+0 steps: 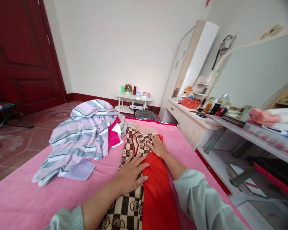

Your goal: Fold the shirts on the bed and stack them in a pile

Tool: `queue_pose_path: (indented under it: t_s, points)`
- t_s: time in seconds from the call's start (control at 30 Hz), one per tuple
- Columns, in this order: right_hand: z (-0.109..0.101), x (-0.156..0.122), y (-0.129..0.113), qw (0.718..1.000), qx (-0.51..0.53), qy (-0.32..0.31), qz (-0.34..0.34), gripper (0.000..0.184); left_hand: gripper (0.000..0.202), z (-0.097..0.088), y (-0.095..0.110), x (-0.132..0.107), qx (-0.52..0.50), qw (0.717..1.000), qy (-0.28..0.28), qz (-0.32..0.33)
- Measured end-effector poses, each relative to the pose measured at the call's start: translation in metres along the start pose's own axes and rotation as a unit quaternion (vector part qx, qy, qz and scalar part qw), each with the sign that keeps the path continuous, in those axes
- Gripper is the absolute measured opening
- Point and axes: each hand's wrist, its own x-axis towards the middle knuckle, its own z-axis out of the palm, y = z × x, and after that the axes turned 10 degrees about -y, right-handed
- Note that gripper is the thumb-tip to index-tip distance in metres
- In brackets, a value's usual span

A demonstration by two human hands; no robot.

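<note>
A brown-and-cream checkered garment (136, 204) with a red-edged slit opening lies lengthwise on the pink bed cover (98, 204). Along its right side runs a plain red section (158, 195), folded over or part of the same garment; I cannot tell which. My left hand (131, 174) rests palm down on the checkered cloth, fingers spread, its fingertips reaching the edge of the red. Farther up, my right hand (157, 146) lies flat with fingers apart on the checkered top and the red cloth. Neither hand grasps anything.
Left of the garment is a heap of striped cloth (86, 127), with a magenta-and-white piece (114, 132) beside it. A white dressing table (182, 111) holding a red basket (190, 103) and a glass-topped shelf (230, 127) stand on the right. A low white table (124, 95) is beyond the bed.
</note>
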Motion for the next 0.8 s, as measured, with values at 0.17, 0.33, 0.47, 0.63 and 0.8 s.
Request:
queue_pose_path:
  t_s: [0.17,0.33,0.47,0.63,0.8]
  points:
    - [-0.006,0.019,0.002,1.0,-0.001,-0.004,0.021,0.072,0.05,-0.001,0.0,-0.001,-0.015,1.0,0.002,0.001]
    - [-0.004,-0.009,0.001,0.999,-0.001,-0.042,-0.009,0.07,0.049,0.002,-0.002,0.0,-0.024,1.0,0.002,0.004]
    - [-0.004,-0.068,0.006,0.993,0.006,-0.08,-0.087,0.067,0.05,0.002,-0.007,0.003,-0.049,0.999,-0.005,0.016]
    - [-0.011,-0.17,0.014,0.977,0.031,-0.075,-0.195,0.058,0.04,-0.013,-0.01,-0.022,-0.127,0.989,-0.016,0.07]
    - [-0.023,-0.26,0.021,0.947,0.018,-0.085,-0.309,0.052,0.039,-0.036,-0.009,-0.098,-0.105,0.988,-0.062,0.098]
